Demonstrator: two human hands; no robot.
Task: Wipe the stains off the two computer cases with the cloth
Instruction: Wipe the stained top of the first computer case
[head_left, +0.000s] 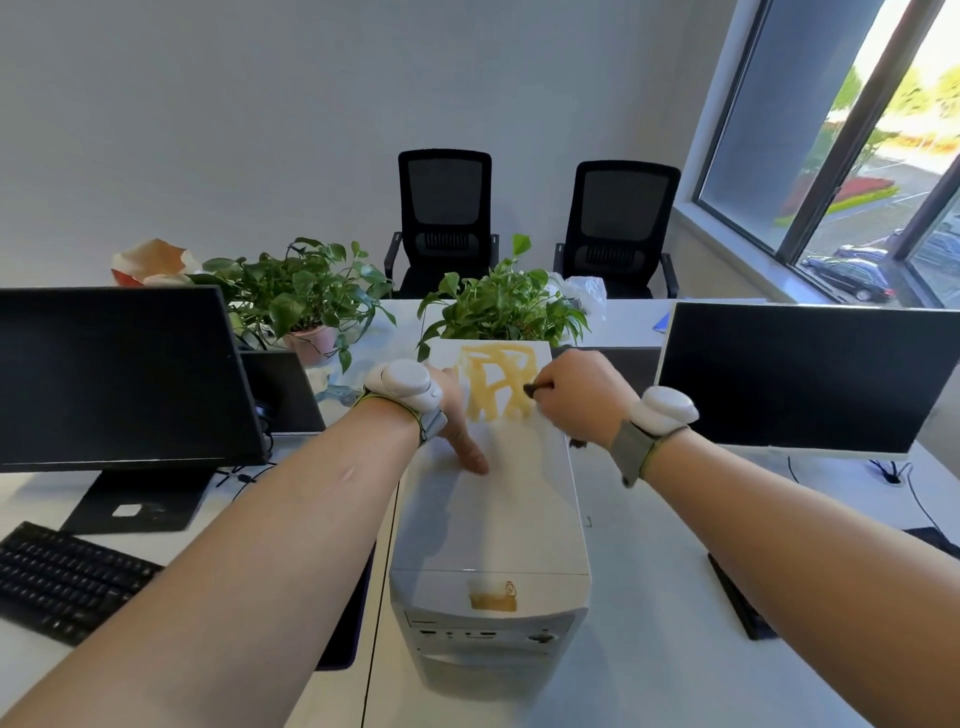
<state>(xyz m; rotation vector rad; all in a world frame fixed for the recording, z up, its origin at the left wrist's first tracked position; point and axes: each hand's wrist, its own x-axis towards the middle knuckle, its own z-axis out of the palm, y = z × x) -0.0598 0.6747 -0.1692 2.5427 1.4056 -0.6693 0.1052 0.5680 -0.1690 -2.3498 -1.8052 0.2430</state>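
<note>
Resting my left hand (457, 410) flat with fingers straight on the white computer case (498, 499) mid-desk, I steady it. My right hand (576, 395) grips a dark cloth (535, 388) at the yellow stain (496, 384) near the case top's far edge.

A white computer case (488, 499) stands at the middle of the desk (649, 597), its top smeared with yellow stain (496, 387) toward the far edge. The left hand (452, 410) presses on the top; the right hand (576, 395) clutches a dark cloth (535, 388) at the stain's right edge.
</note>
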